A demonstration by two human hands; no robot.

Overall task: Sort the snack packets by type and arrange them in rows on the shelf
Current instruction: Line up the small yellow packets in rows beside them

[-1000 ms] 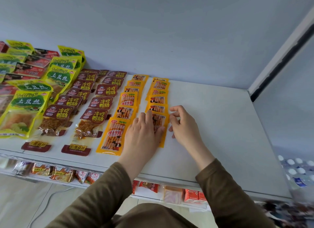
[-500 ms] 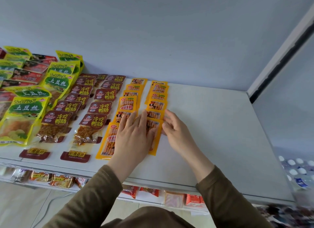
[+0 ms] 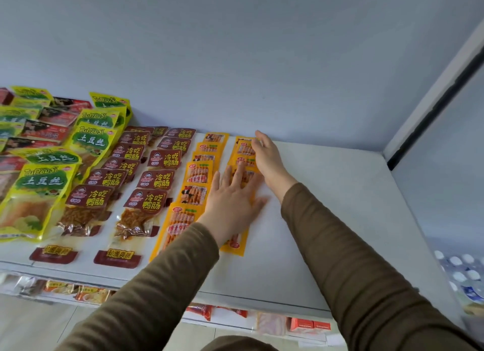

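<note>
Two rows of orange sausage packets lie on the white shelf [image 3: 327, 219]. My left hand [image 3: 233, 196] presses flat with straight fingers on the front packets of the right orange row [image 3: 237, 242]. My right hand [image 3: 267, 154] reaches to the back of that row and touches the rear packets [image 3: 243, 149] near the wall; its fingertips are partly hidden. The left orange row [image 3: 199, 172] lies beside it. Brown packets [image 3: 157, 178] form two rows further left. Yellow-green packets [image 3: 42, 183] lie beyond those.
Red-and-black packets [image 3: 44, 130] sit at the far left back. The shelf's right half is bare up to the side wall [image 3: 432, 167]. A lower shelf [image 3: 262, 322] holds more snacks. Water bottles [image 3: 463, 274] show at lower right.
My right hand has moved from the front of the right orange row to its back end by the wall. My left hand stays flat on the front packets. The camera has shifted closer.
</note>
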